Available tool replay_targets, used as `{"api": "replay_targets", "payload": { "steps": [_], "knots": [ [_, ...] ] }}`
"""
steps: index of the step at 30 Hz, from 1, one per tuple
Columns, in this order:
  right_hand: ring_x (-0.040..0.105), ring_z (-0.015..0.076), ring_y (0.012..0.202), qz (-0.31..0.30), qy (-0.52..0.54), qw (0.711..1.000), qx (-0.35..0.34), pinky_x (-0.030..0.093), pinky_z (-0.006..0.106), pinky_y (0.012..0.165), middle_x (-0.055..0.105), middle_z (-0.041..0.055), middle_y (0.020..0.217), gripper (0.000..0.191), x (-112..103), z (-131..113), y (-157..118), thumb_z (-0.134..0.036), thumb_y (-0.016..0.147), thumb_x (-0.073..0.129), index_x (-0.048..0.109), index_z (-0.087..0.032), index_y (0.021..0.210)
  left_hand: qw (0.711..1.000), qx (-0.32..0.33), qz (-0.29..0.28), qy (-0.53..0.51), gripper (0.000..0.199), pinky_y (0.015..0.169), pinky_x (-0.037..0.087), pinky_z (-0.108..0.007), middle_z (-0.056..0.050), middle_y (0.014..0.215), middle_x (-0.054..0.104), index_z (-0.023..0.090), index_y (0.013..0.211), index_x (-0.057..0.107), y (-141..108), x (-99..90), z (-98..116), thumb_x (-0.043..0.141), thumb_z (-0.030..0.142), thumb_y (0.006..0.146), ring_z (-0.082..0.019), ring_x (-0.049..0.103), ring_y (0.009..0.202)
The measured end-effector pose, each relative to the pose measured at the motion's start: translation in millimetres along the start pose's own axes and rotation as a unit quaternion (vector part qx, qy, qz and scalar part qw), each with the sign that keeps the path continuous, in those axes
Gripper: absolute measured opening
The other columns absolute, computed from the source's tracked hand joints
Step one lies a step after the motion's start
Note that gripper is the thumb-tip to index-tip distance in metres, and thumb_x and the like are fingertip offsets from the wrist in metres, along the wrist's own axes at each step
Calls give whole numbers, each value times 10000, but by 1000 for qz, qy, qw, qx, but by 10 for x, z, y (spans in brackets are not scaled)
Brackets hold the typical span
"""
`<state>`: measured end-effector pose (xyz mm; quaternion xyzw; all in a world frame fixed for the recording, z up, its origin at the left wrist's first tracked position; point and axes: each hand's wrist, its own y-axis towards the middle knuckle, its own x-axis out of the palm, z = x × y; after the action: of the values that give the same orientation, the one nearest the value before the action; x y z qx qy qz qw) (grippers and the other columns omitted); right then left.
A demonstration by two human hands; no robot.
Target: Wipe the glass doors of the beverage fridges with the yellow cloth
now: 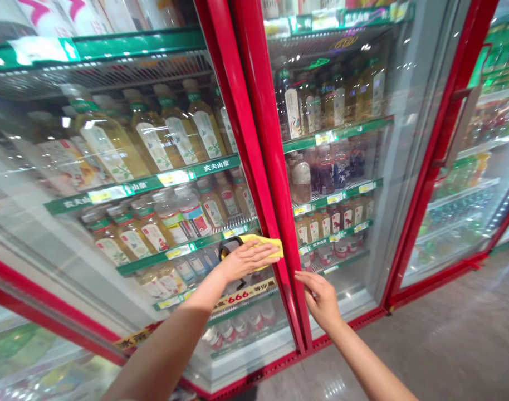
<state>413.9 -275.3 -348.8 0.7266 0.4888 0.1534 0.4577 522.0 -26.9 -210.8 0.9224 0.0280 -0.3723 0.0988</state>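
My left hand (251,257) presses a yellow cloth (275,249) flat against the left glass door, close to its red frame (260,184). Its fingers lie stretched over the cloth, which shows around and beyond them. My right hand (322,301) is at the neighbouring red door frame (275,167), lower down. Its fingertips reach the frame's edge, fingers extended, and no loose object shows in it. Beside my left wrist, a dark shape with yellow (227,248) appears on the glass; I cannot tell whether it is printed or reflected.
Behind the glass, bottles (108,139) stand on shelves with green edge strips (154,181). A printed banner (246,293) crosses the left door low down. A door handle (459,125) projects at right. Grey floor (442,328) extends below; another cooler (459,200) stands farther right.
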Motion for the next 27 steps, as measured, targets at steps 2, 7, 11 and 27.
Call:
{"api": "replay_targets", "payload": {
  "steps": [2,7,11,27],
  "knots": [
    [764,203,1002,8,4,1000,4,634,357,864,803,62,1065,412,-43,-46,104,-54,860,468,763,-251,1070,994,-104,-7,25,669,1312,79,-419,-46,1654,344,243,1590,320,-37,-120,-137,566,241,968,-202,255,1553],
    [761,201,996,5,18,1000,-3,630,363,889,802,70,1056,405,-41,-149,214,-65,874,468,773,-250,1065,989,-132,-8,65,727,1307,-31,-473,-90,1652,348,206,1585,329,-132,58,67,622,315,928,-212,197,1574],
    [749,219,997,-35,-2,999,-11,631,399,892,794,80,1089,440,106,-203,164,-43,853,470,772,-250,1097,998,-30,11,49,527,1320,32,-409,-23,1590,469,235,1479,494,-245,416,417,569,259,958,-140,323,1525],
    [307,242,1539,-45,-175,983,-31,422,523,1191,357,101,1647,891,608,-419,582,59,835,354,179,-277,1641,990,-119,15,78,372,1324,-72,-394,11,1569,495,259,1207,710,-347,315,393,699,388,857,-177,-29,1586]
  ]
}}
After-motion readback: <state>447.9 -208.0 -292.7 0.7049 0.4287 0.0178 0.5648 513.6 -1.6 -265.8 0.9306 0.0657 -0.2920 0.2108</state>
